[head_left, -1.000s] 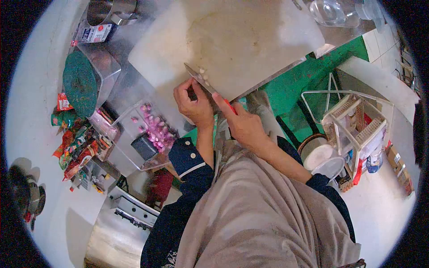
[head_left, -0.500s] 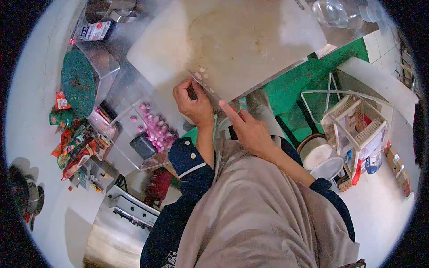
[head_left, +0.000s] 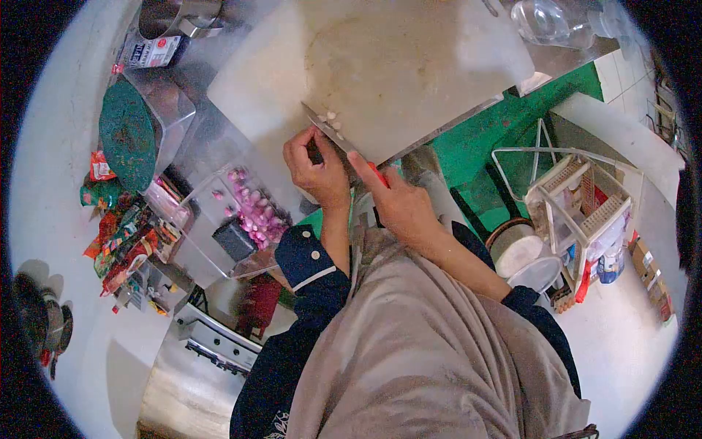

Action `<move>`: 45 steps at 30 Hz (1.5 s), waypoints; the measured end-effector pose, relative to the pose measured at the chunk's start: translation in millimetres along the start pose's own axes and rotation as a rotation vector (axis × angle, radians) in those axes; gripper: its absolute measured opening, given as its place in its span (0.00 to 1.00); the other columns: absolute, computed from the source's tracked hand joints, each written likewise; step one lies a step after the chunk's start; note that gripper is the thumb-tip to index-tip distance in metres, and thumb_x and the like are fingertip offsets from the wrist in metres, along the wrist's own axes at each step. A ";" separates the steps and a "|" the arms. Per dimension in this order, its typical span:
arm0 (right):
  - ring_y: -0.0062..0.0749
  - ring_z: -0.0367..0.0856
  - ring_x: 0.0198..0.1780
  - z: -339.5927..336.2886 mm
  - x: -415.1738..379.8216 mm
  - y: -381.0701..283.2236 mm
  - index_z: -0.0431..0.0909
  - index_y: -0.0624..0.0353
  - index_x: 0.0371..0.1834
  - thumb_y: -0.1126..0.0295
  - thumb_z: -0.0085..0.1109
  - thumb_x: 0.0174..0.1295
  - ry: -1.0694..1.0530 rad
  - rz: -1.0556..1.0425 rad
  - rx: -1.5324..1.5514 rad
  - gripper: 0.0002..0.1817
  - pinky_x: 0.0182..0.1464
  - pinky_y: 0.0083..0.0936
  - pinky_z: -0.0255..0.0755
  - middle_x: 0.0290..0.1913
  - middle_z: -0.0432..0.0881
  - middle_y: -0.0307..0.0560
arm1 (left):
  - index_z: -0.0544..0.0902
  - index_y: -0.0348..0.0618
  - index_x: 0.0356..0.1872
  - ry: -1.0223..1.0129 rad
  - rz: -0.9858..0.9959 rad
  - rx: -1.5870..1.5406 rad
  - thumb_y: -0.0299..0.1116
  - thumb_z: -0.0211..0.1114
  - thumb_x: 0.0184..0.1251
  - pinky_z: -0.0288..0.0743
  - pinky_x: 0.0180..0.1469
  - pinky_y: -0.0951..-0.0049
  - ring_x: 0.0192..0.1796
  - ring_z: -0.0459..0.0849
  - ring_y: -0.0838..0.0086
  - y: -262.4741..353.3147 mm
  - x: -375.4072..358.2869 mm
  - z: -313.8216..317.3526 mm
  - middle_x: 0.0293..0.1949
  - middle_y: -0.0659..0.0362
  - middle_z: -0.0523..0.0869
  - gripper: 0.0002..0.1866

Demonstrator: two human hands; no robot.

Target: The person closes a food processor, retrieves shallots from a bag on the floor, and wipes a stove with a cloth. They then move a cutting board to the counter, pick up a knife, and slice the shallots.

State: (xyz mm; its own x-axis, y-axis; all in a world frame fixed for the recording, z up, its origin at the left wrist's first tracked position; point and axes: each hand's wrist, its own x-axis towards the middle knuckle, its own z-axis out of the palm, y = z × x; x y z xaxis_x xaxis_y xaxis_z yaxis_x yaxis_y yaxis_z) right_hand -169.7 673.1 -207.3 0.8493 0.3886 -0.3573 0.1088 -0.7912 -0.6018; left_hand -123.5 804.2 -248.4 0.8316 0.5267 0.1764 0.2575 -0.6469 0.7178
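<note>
My right hand (head_left: 398, 205) is wrapped round the red handle of a knife (head_left: 327, 127), its forefinger stretched along the blade. The blade lies low over the near left edge of the white cutting board (head_left: 468, 66). Small pale slices (head_left: 332, 117) lie on the board just beyond the blade. Close by on the left, my left hand (head_left: 318, 168) is closed, thumb and fingers pinched at the blade's near side; what they hold is hidden. A clear plastic container (head_left: 191, 252) left of my left hand bears pink-purple shallots (head_left: 256, 212) and a dark block (head_left: 234, 238).
A green oval lid (head_left: 127, 135) and colourful packets (head_left: 128, 245) lie on the left. A glass jar (head_left: 548, 22) stands at the top right. A white rack (head_left: 585, 197) and a pot (head_left: 515, 250) are at the lower right.
The knife and my right hand have shifted slightly; the blade now shows more fully and the red handle has come into view. My left hand has hardly moved.
</note>
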 end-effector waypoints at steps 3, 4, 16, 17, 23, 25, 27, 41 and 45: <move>0.52 0.81 0.27 -4.3 -2.4 2.5 0.47 0.36 0.76 0.71 0.53 0.58 -0.023 -0.006 0.012 0.42 0.24 0.42 0.77 0.39 0.76 0.55 | 0.80 0.36 0.36 -0.022 -0.036 -0.003 0.29 0.64 0.64 0.72 0.48 0.66 0.42 0.80 0.64 -1.0 0.1 -0.6 0.37 0.54 0.82 0.07; 0.52 0.80 0.28 -5.0 -4.5 3.8 0.49 0.37 0.76 0.73 0.53 0.58 -0.042 0.014 0.031 0.41 0.25 0.42 0.77 0.39 0.76 0.54 | 0.80 0.36 0.36 -0.020 -0.036 -0.007 0.29 0.64 0.64 0.72 0.48 0.66 0.42 0.80 0.65 0.3 0.5 -1.1 0.37 0.55 0.82 0.07; 0.52 0.79 0.24 -3.7 -19.5 8.2 0.48 0.34 0.76 0.73 0.53 0.59 -0.021 -0.011 0.182 0.41 0.25 0.44 0.77 0.35 0.75 0.53 | 0.80 0.36 0.36 0.003 -0.031 0.027 0.27 0.64 0.62 0.72 0.48 0.67 0.41 0.80 0.63 0.9 -0.5 -0.2 0.36 0.54 0.82 0.06; 0.52 0.79 0.24 -4.8 -18.9 6.8 0.49 0.34 0.76 0.73 0.53 0.58 -0.030 -0.008 0.154 0.41 0.25 0.44 0.77 0.35 0.75 0.53 | 0.79 0.36 0.36 0.009 -0.015 0.034 0.27 0.64 0.61 0.72 0.48 0.67 0.41 0.80 0.63 -1.2 -0.6 0.3 0.36 0.54 0.82 0.06; 0.49 0.79 0.22 -10.7 -18.0 2.2 0.50 0.34 0.76 0.73 0.52 0.58 -0.027 -0.028 0.039 0.41 0.22 0.41 0.77 0.36 0.75 0.53 | 0.79 0.37 0.36 0.026 0.034 0.048 0.25 0.63 0.60 0.73 0.44 0.64 0.39 0.79 0.59 -1.5 -0.2 0.4 0.35 0.53 0.80 0.05; 0.47 0.78 0.22 -10.6 -17.9 0.4 0.50 0.34 0.76 0.73 0.52 0.58 -0.021 -0.034 -0.001 0.41 0.21 0.39 0.77 0.36 0.74 0.53 | 0.78 0.37 0.35 0.032 0.046 0.035 0.24 0.63 0.60 0.73 0.41 0.63 0.38 0.79 0.58 -1.4 0.1 1.0 0.34 0.52 0.79 0.05; 0.46 0.78 0.21 -9.1 -17.8 -1.6 0.49 0.34 0.76 0.73 0.52 0.58 -0.023 -0.035 -0.032 0.41 0.20 0.37 0.76 0.35 0.74 0.53 | 0.78 0.37 0.35 0.031 0.032 0.018 0.24 0.63 0.60 0.73 0.41 0.63 0.38 0.79 0.58 -3.7 -0.7 1.7 0.34 0.52 0.79 0.05; 0.53 0.79 0.28 -8.3 -13.1 8.7 0.48 0.34 0.76 0.73 0.52 0.60 -0.076 0.056 0.179 0.40 0.27 0.44 0.76 0.37 0.76 0.55 | 0.81 0.36 0.37 -0.006 -0.030 -0.012 0.28 0.64 0.63 0.73 0.50 0.65 0.43 0.81 0.63 3.0 1.0 -0.4 0.38 0.54 0.83 0.06; 0.53 0.77 0.28 -9.6 -18.6 13.8 0.50 0.34 0.75 0.73 0.51 0.64 0.018 0.007 0.374 0.37 0.28 0.42 0.74 0.35 0.74 0.53 | 0.80 0.36 0.37 -0.015 -0.040 -0.013 0.27 0.63 0.63 0.73 0.50 0.65 0.43 0.81 0.64 3.3 0.9 -1.3 0.38 0.54 0.82 0.06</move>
State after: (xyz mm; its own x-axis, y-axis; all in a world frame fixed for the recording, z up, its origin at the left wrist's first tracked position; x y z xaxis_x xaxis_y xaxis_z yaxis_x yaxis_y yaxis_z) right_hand -179.1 650.3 -202.1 0.8587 0.3725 -0.3520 -0.0906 -0.5656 -0.8197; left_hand -122.6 803.2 -245.0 0.8281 0.5434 0.1374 0.2840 -0.6182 0.7329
